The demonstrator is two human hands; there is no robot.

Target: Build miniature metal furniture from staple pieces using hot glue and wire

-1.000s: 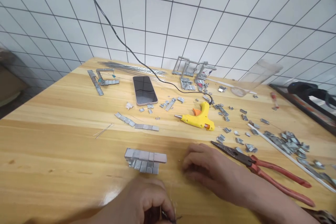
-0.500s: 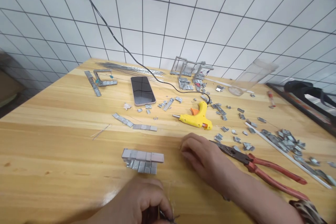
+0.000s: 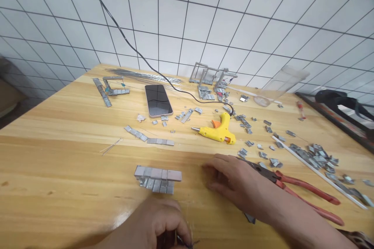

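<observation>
My left hand (image 3: 159, 223) is at the bottom edge, fingers curled around a small dark object that I cannot make out. My right hand (image 3: 233, 181) lies flat on the wooden table (image 3: 58, 155), fingers apart and pointing left, holding nothing. Just left of its fingertips sits a block of glued grey metal pieces (image 3: 157, 178). Red-handled pliers (image 3: 292, 190) lie right behind my right hand, their jaws partly hidden by it. A yellow glue gun (image 3: 217, 130) rests beyond the hand.
A phone (image 3: 158, 100) lies face up at mid-table, with a black cable (image 3: 122, 35) running past it. Several small metal pieces (image 3: 318, 155) are scattered on the right, metal strips (image 3: 149, 138) and frames (image 3: 213, 79) farther back. A tiled wall stands behind.
My right hand shifted slightly right and back toward me, flattening on the table beside the pliers. My left hand stayed at the bottom edge.
</observation>
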